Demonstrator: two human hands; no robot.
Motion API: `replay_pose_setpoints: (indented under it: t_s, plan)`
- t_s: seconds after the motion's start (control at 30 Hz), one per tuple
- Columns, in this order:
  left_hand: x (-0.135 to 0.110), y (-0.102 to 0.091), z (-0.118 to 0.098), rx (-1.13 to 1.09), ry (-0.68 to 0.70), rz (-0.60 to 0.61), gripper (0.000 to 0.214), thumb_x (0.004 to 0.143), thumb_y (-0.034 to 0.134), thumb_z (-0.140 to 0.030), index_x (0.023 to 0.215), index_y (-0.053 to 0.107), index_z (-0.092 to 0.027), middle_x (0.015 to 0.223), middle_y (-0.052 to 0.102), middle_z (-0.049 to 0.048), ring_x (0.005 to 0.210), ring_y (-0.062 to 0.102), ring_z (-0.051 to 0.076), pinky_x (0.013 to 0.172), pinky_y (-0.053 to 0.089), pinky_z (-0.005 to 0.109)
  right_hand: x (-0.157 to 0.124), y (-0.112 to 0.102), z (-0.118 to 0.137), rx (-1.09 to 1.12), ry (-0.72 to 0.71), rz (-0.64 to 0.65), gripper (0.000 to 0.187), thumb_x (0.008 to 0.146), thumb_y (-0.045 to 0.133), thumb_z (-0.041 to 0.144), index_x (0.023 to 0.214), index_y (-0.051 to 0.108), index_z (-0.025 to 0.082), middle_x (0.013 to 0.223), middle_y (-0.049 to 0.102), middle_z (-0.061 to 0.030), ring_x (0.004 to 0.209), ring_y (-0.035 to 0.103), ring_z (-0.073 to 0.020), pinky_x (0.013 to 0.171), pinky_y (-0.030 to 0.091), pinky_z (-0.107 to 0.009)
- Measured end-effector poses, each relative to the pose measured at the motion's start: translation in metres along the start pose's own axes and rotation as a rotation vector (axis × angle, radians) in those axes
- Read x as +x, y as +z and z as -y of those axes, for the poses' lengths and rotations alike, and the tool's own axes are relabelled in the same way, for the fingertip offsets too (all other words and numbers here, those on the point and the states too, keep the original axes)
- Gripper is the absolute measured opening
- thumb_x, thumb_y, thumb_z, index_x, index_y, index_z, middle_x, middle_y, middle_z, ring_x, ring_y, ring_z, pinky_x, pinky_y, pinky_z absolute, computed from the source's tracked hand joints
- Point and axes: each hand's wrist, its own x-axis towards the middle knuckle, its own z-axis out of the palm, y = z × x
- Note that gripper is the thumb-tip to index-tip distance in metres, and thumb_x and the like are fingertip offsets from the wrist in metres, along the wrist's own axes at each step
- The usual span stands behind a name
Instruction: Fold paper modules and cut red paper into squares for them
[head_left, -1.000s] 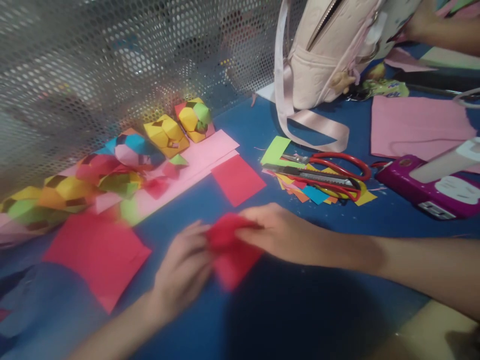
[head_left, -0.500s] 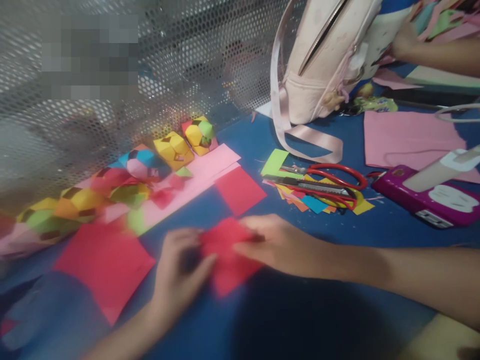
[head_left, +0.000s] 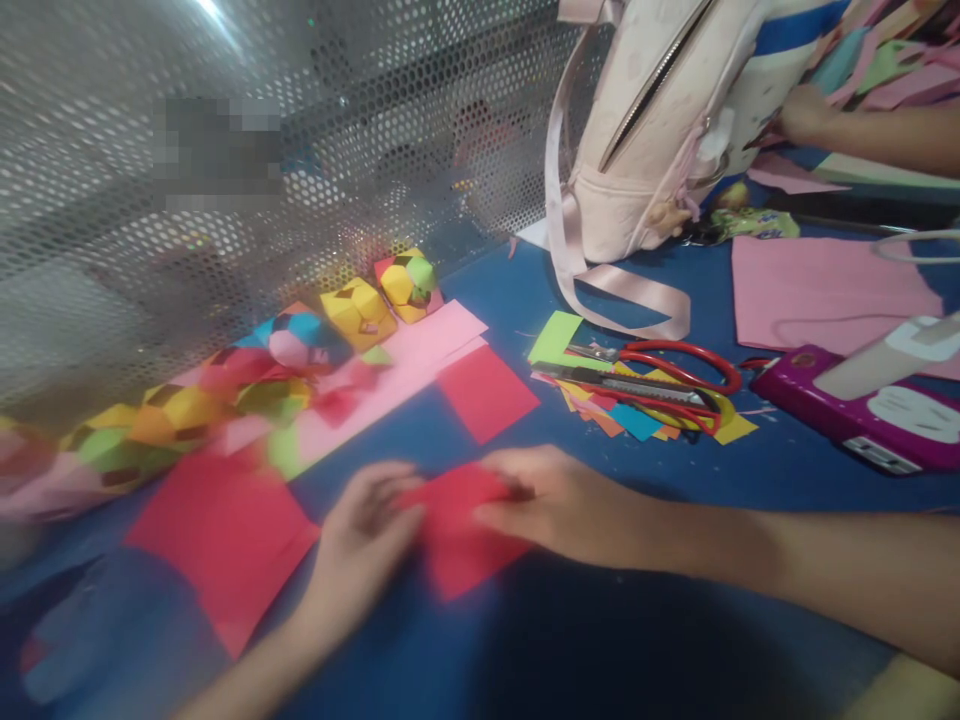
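Between my hands is a small square of red paper (head_left: pixel 461 545), held above the blue table. My right hand (head_left: pixel 555 505) pinches its right corner between thumb and fingers. At the opposite corner, my left hand (head_left: pixel 375 530) has thumb and fingers closed on the paper's edge; blur softens the fingertips. To the left lies a larger red paper sheet (head_left: pixel 225 545) with its corners pointing outward. Just beyond my hands, another red paper square (head_left: pixel 489 393) rests flat beside a strip of pink paper (head_left: pixel 405 370).
Folded multicoloured paper shapes (head_left: pixel 172 415) line a perforated metal panel (head_left: pixel 360 130). Red-handled scissors (head_left: pixel 679 355) and a box cutter (head_left: pixel 622 380) lie on paper scraps. A purple power strip (head_left: pixel 847 410), pink sheet (head_left: pixel 810 290) and pale backpack (head_left: pixel 637 150) are at right; another person's hand (head_left: pixel 810 118) is behind.
My left thumb and fingers, apart half a second ago, have come together on the red paper's left corner. The whole view has shifted slightly; my right hand keeps its pinch.
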Motion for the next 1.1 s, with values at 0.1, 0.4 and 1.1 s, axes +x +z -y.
replay_pose_setpoints:
  t_s: [0.1, 0.4, 1.1]
  plan:
    - [0.001, -0.001, 0.003, -0.080, -0.034, 0.014, 0.036, 0.073, 0.076, -0.034, 0.101, 0.061, -0.019, 0.091, 0.067, 0.0048, 0.083, 0.066, 0.015, 0.074, 0.054, 0.024, 0.001, 0.000, 0.000, -0.001, 0.021, -0.017, 0.022, 0.082, 0.059, 0.025, 0.100, 0.068, 0.017, 0.087, 0.070, -0.0031, 0.076, 0.062, -0.0155, 0.065, 0.047, -0.025]
    - [0.004, -0.002, 0.007, -0.106, -0.060, 0.010, 0.038, 0.074, 0.075, -0.034, 0.105, 0.060, -0.019, 0.095, 0.066, 0.0056, 0.085, 0.065, 0.015, 0.074, 0.052, 0.025, 0.003, -0.002, 0.003, 0.151, 0.149, 0.032, 0.021, 0.084, 0.057, 0.024, 0.100, 0.067, 0.016, 0.093, 0.072, -0.0047, 0.085, 0.067, -0.0177, 0.070, 0.050, -0.027]
    - [0.007, -0.003, 0.007, -0.101, -0.086, 0.018, 0.035, 0.075, 0.075, -0.035, 0.104, 0.061, -0.022, 0.095, 0.064, 0.0025, 0.073, 0.062, 0.011, 0.066, 0.050, 0.022, 0.004, 0.002, -0.007, -0.082, -0.034, 0.003, 0.011, 0.082, 0.056, 0.024, 0.073, 0.056, 0.016, 0.067, 0.057, 0.0020, 0.062, 0.048, -0.0107, 0.056, 0.036, -0.022]
